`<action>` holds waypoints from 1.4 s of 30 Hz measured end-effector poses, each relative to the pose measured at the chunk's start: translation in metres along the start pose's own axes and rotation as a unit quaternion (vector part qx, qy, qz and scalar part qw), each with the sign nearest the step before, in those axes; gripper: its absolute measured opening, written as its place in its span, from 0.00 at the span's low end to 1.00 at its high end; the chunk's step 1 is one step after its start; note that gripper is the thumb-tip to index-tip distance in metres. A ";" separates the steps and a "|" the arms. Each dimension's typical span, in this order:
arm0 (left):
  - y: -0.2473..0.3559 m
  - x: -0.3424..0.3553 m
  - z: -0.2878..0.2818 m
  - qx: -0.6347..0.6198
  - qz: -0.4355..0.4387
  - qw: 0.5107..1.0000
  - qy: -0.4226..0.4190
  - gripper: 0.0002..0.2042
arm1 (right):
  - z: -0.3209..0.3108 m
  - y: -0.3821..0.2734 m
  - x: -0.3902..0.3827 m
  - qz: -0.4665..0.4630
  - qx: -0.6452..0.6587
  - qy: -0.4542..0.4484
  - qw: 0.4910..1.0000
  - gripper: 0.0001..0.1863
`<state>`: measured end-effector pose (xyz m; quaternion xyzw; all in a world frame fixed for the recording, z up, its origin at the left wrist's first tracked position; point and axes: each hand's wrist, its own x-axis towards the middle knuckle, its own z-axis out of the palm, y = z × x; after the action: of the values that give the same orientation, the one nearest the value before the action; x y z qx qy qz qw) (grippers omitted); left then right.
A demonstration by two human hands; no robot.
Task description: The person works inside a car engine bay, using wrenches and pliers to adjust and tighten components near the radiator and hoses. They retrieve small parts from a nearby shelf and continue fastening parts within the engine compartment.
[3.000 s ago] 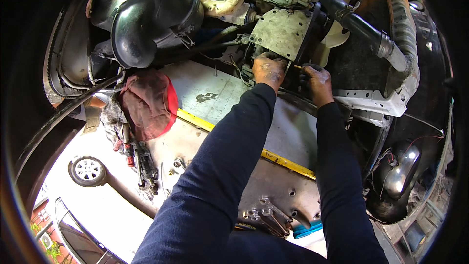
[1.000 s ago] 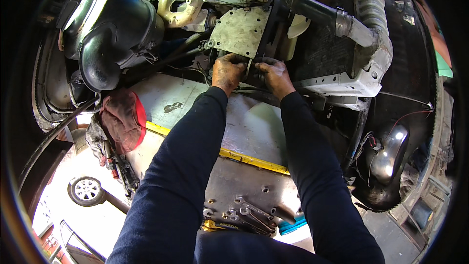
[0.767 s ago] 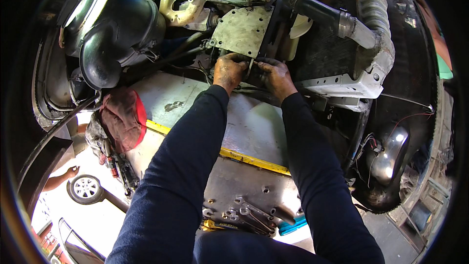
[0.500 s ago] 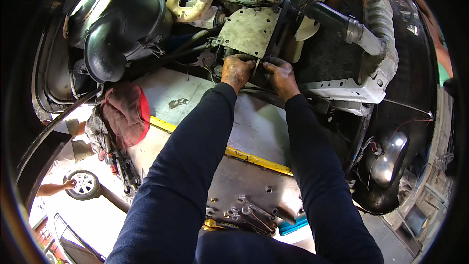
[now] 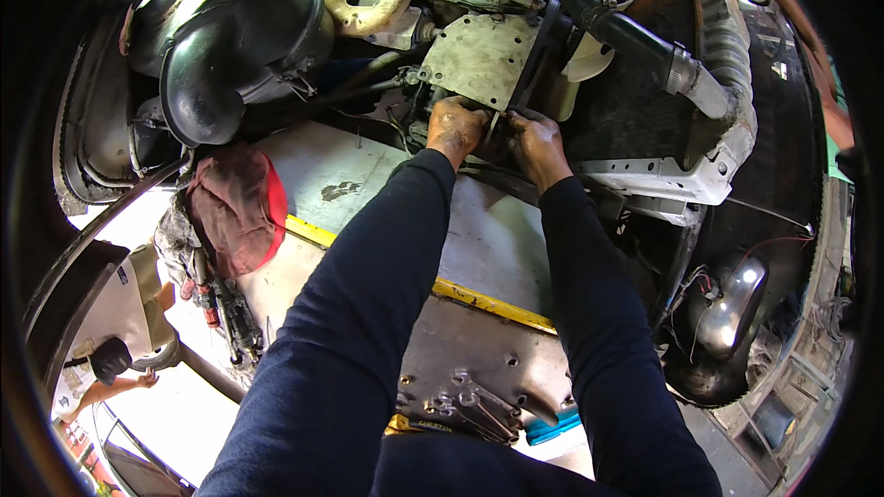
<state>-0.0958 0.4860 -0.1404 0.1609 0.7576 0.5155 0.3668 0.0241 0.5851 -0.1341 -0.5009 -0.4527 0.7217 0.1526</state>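
Observation:
My left hand [image 5: 455, 130] and my right hand [image 5: 540, 144] meet at the lower edge of a flat grey metal plate [image 5: 482, 59] with bolt holes, fixed to the engine. The fingers of both are curled in and close together. A thin metal strip [image 5: 494, 126] stands between the two thumbs. What the fingertips grip beneath the plate is hidden in shadow. Just right of the plate is a pale fan blade [image 5: 589, 59]. Dark hoses and cables run to the left of my left hand.
A black air canister [image 5: 235, 28] fills the upper left; a radiator with a black hose [image 5: 631, 32] is at right. Below lie a yellow-edged panel [image 5: 368, 175], a dark red cloth [image 5: 235, 212] and several wrenches [image 5: 470, 400]. Another person's hand [image 5: 147, 377] shows at lower left.
The view has shifted slightly. My hands stay at the plate's lower edge, with little change in grip. At lower left the other person has bent further into view and now covers most of the wheel.

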 end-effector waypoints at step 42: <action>0.004 0.020 -0.022 0.172 0.020 0.979 -0.111 0.28 | 0.006 -0.018 -0.015 -0.271 -0.494 0.059 0.824 0.15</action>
<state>-0.1261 0.4853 -0.1398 0.2926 0.7861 0.3637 0.4051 0.0220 0.5817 -0.1103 -0.4083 -0.8562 0.3001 0.1006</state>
